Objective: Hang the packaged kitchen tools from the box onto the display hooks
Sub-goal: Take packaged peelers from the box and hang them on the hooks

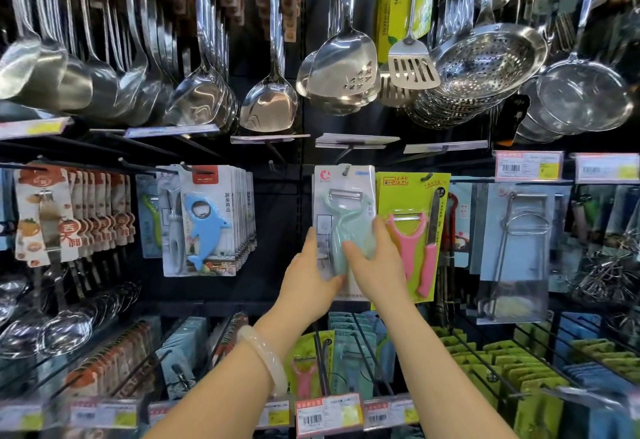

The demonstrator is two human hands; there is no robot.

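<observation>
Across the top of the display wall, rows of hanging steel ladles (52, 71), solid and slotted turners (341, 68), perforated skimmers (485, 61) and mesh strainers (585, 95). Below them, price-tag strips (528, 165) along the hook rails. In the middle row, carded goods on black hooks: at left a thick stack of blue dolphin-shaped openers (206, 227), at right a green card with a pink peeler and knife (412, 234), further right clear packs with wire tools (519, 251). At centre, the packaged mint-green peeler (343, 210), upright, its hang hole at the hook (346, 171), just beside the green card. Gripped low on its left edge by the left hand (308, 286), thumb on the card's front, fingers wrapped behind. Right hand (372, 262) laid over the peeler's handle, fingers curled loosely against the blister front, thumb at its right side. Pale bangle (265, 359) on the left wrist. Lower down, more carded peelers (349, 359) on angled hooks above barcode labels (329, 414).
</observation>
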